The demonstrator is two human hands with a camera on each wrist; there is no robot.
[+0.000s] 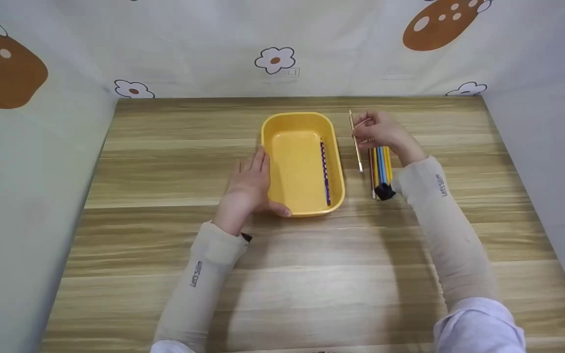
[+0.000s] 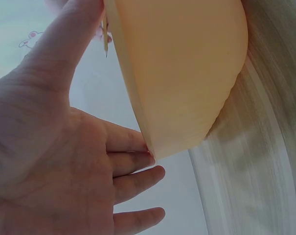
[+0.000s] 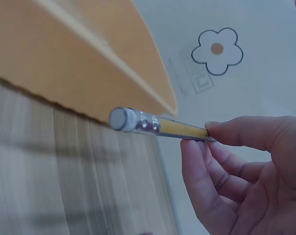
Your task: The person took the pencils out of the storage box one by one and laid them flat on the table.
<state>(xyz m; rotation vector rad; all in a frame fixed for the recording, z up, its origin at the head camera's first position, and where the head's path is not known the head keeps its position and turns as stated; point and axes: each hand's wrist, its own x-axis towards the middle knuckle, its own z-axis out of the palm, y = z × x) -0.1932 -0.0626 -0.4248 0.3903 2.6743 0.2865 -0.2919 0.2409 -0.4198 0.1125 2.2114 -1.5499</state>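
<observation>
A yellow plastic tray [image 1: 303,212] stands on the table, and a dark blue dotted pencil [image 1: 325,174] lies along its right inner side. My left hand [image 1: 248,189] rests against the tray's left side, its fingers nearly straight along the rim and the thumb at the near corner. Between thumb and fingertips my right hand [image 1: 378,130] pinches a yellow pencil [image 3: 182,128] with a white eraser and a metal band. That pencil is held just right of the tray, point away from me. Several pencils [image 1: 380,164] lie side by side below the right hand, partly hidden by it.
The wood-grain table [image 1: 312,274] ends at a pale wall [image 1: 189,54] with flower prints at the back, and more wall panels stand at both sides. A black piece [image 1: 385,191] at the right wrist covers the near ends of some pencils.
</observation>
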